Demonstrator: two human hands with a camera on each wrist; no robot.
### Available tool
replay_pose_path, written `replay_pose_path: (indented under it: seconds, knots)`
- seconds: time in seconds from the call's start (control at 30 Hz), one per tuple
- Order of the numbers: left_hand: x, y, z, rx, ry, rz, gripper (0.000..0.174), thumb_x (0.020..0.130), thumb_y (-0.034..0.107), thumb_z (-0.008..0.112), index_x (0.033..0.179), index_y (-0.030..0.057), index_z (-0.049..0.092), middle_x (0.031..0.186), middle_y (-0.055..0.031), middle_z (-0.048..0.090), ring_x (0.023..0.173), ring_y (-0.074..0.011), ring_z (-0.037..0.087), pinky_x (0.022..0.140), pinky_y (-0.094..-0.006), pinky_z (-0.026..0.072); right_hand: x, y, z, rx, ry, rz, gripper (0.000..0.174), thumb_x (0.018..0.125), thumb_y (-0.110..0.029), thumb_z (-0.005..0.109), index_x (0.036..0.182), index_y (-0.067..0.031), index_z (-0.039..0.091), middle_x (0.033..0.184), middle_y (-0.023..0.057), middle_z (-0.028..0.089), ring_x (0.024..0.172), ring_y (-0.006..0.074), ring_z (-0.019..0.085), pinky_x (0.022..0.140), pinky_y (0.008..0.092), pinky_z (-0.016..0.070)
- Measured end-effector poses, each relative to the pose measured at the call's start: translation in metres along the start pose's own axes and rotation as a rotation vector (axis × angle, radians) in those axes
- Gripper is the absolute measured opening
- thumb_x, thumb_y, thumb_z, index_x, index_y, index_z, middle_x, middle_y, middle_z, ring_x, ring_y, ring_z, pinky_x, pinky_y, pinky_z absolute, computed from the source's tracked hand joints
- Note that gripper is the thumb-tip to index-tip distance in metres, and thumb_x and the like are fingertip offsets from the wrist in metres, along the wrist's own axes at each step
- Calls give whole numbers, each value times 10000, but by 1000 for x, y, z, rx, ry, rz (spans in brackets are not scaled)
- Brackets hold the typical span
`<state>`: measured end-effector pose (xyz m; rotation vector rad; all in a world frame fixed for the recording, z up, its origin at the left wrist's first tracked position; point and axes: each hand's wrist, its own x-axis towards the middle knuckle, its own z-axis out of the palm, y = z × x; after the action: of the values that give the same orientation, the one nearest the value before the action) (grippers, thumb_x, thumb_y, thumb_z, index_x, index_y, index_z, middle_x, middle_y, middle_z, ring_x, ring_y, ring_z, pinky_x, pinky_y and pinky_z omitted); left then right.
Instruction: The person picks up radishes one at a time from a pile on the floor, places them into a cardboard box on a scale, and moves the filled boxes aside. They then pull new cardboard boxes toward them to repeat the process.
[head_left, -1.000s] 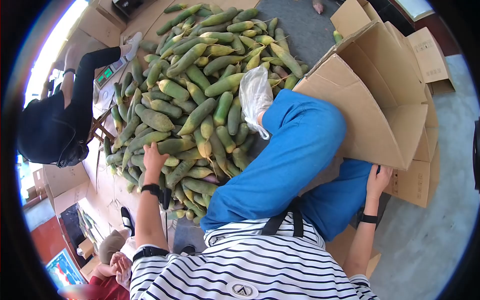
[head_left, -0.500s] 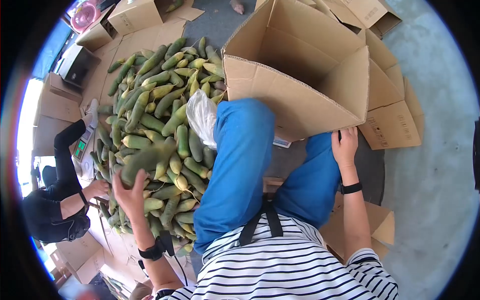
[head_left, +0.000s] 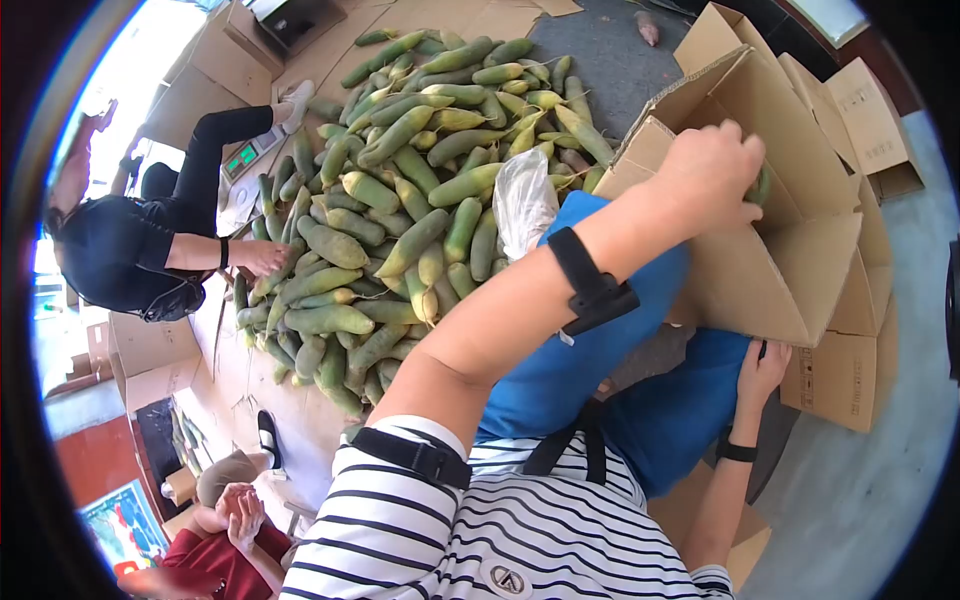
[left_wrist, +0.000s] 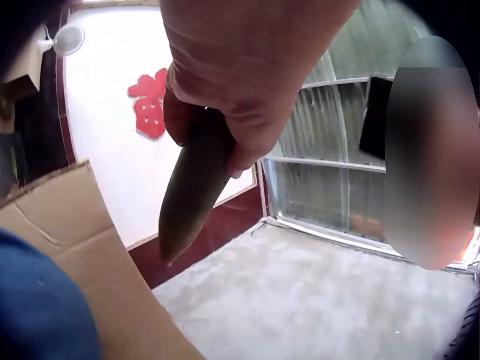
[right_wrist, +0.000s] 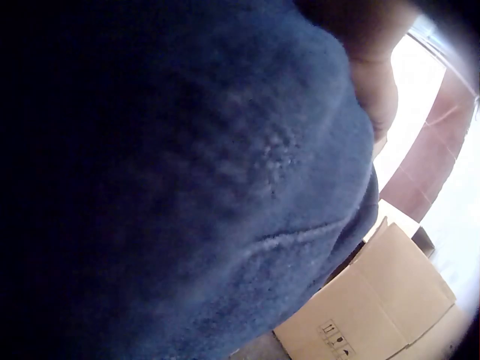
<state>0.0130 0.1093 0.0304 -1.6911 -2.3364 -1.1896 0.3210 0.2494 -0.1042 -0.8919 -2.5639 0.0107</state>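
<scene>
My left hand (head_left: 708, 180) is over the mouth of the open cardboard box (head_left: 745, 265), its fingers curled round a green radish (head_left: 760, 188) that mostly hides behind them. In the left wrist view the left hand (left_wrist: 232, 82) grips the radish (left_wrist: 191, 191) by one end, the tapered end pointing down. My right hand (head_left: 762, 372) rests on the blue-trousered knee beside the box's lower corner; its fingertips are partly out of sight. The right wrist view shows mainly blue trouser cloth, with part of the right hand (right_wrist: 375, 94) at its edge.
A big pile of green radishes (head_left: 400, 220) lies on flattened cardboard left of my legs. Beyond it a person in black (head_left: 120, 255) reaches toward the pile, near a scale (head_left: 243, 158). Another person in red (head_left: 215, 565) sits at lower left. More boxes (head_left: 832, 375) stand at right.
My left hand has carried a radish from the pile across my leg to the box. My right hand stays at the knee. The head view has swung, and the person in black has moved an arm.
</scene>
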Motion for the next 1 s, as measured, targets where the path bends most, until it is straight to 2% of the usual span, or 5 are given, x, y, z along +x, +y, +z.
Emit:
replay_pose_path:
  seconds: [0.17,0.27,0.33,0.77,1.0]
  knots:
    - [-11,-11,2,43,-91,-8,335,735,240,734,948,25,591,983,-169,579,944,-322,597,795,-418,499,-3,8,2,1,-48,67,289,886,-120,546,1127,27,612,1209,215,571,1175,408,472,1029,461,341]
    - [-43,-27,-13,-154,269,189,320,755,192,720,995,17,602,938,-160,590,957,-312,585,827,-412,485,-1,5,1,7,-54,65,297,894,-131,540,1135,28,607,1221,218,563,1186,408,464,1032,461,338]
    - [-70,-43,-31,-219,447,73,342,763,137,705,1062,7,602,961,-159,602,997,-300,570,880,-406,466,0,2,-2,-18,-22,36,300,897,-136,537,1137,32,604,1223,218,561,1185,409,463,1031,461,339]
    - [-382,-294,-15,375,-59,-1227,538,736,241,682,1187,10,501,1142,-221,576,1079,-374,557,901,-438,473,2,4,-3,-87,-91,30,318,896,-147,539,1143,47,587,1200,238,557,1142,419,473,991,464,359]
    - [-395,-315,1,422,-245,-1321,596,739,158,651,1290,84,440,1246,-141,530,1187,-314,505,934,-490,433,6,4,1,-95,-68,31,303,906,-166,531,1088,66,601,1167,250,569,1121,413,488,994,445,352]
